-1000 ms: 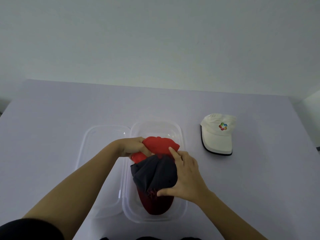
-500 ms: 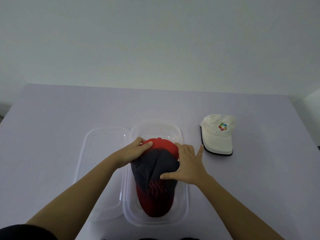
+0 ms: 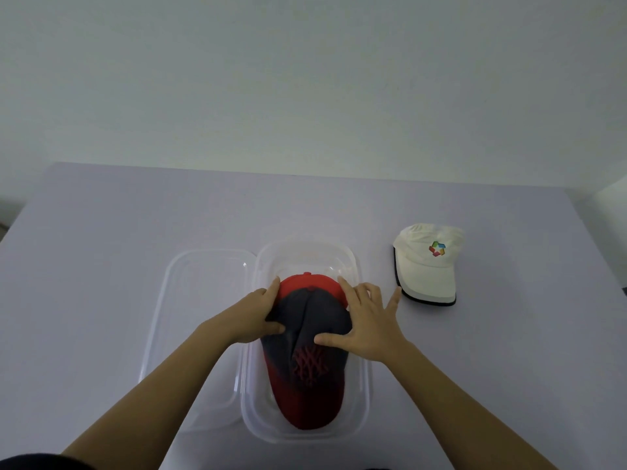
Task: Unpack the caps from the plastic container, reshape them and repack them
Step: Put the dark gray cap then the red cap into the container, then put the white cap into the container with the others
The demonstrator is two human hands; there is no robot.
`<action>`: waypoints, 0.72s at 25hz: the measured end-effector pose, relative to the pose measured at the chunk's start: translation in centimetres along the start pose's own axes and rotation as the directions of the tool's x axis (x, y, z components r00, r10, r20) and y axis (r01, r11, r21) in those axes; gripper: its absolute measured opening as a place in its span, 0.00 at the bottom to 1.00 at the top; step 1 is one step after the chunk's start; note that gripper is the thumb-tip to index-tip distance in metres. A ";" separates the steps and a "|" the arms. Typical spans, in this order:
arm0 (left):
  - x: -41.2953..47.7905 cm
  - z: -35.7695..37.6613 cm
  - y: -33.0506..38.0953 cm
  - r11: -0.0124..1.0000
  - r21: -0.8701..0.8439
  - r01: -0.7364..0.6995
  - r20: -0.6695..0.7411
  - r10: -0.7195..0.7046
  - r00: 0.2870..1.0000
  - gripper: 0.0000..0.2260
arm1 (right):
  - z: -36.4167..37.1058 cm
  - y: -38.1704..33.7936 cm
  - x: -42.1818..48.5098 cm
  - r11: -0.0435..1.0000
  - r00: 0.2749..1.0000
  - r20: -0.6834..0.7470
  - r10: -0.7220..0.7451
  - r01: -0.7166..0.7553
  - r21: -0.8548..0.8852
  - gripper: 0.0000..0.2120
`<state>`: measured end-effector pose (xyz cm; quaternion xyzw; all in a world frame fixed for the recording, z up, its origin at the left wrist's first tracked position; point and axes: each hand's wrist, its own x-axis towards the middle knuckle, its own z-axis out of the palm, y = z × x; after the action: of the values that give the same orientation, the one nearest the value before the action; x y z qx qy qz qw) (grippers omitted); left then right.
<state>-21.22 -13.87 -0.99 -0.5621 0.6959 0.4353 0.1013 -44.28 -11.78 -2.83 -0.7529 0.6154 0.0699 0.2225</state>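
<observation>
Two caps sit stacked in the clear plastic container (image 3: 363,385), near the front middle of the table (image 3: 101,252).

- Top: dark grey baseball cap (image 3: 315,323) with a red brim pointing toward the person and red embroidery on the front. A crease runs down its crown.
- Under it: red cap (image 3: 310,283); only its far edge and top button show.
- Left hand (image 3: 252,320): not clenched. Fingers lie fairly straight along the left side of the caps and the thumb presses the grey crown.
- Right hand (image 3: 371,322): flat, fingers spread, palm on the right side of the grey crown, thumb pressing near the embroidery. The little finger points toward the white cap.
- Clear lid (image 3: 203,286): flat on the table, touching the container's left side.
- White cap (image 3: 428,266): on the table to the right of the container, apart from it. It has a dark-edged brim and a multicoloured logo on the front.

Surface: matte pale lilac-grey table top. Its far edge meets a plain pale wall (image 3: 305,79). A second wall face shows at the far right corner. Lighting is dim and even.

A dark sleeve (image 3: 27,461) shows at the lower left corner.
</observation>
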 end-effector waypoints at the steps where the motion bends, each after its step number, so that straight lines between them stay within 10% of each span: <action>1: 0.3 0.1 0.1 1.000 0.015 0.001 0.002 -0.001 1.000 0.42 | 0.1 -0.1 0.0 1.000 1.000 -0.001 -0.008 0.008 -0.029 0.54; 11: -0.9 6.3 2.0 0.986 -0.144 -0.084 -0.402 0.019 0.915 0.27 | 3.6 -0.5 -0.7 0.979 0.970 -0.129 -0.205 0.202 -0.035 0.36; 18: -1.2 6.2 3.0 0.961 -0.270 -0.067 -0.440 -0.061 0.896 0.27 | 4.1 0.0 -0.9 0.954 0.936 -0.195 -0.292 0.301 0.015 0.35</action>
<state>-25.60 -8.62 -2.44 -0.6541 0.6333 0.3889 -0.1408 -43.77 -9.26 -6.12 -0.8351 0.5147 -0.0505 0.1875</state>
